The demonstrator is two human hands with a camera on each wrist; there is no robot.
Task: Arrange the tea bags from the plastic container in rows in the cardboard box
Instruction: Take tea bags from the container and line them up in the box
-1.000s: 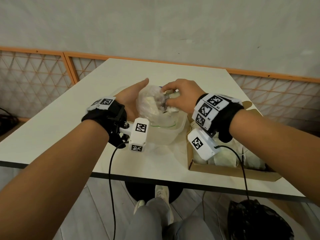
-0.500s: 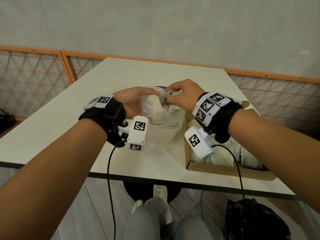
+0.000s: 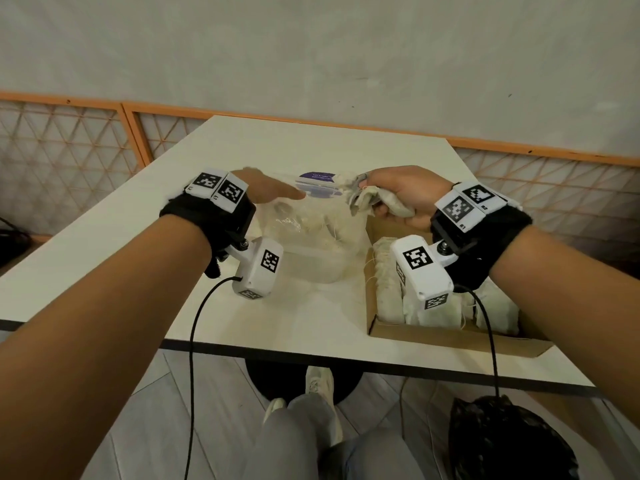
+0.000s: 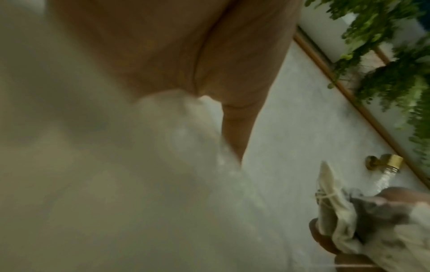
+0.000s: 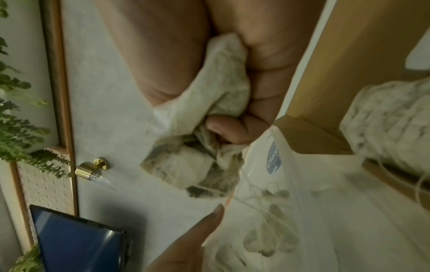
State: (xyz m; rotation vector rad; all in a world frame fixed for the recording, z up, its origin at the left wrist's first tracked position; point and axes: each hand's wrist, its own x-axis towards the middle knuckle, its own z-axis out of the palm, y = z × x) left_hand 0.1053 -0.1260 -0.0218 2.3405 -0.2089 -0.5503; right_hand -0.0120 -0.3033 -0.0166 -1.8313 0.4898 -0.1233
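Note:
A clear plastic container with a bag of tea bags stands mid-table. My left hand lies flat with straight fingers against the container's left top edge. My right hand grips a bunch of pale tea bags above the gap between the container and the cardboard box. The right wrist view shows the fingers curled round the tea bags. Rows of tea bags lie in the box, partly hidden by my right wrist camera.
The white table ends close to me at a dark front edge. An orange-framed lattice panel runs behind it under a plain wall. A black bag sits on the floor to the right, near my knees.
My right hand has lifted a bunch of tea bags out of the container and moved right toward the box. My left hand let go of the bag and flattened against the container.

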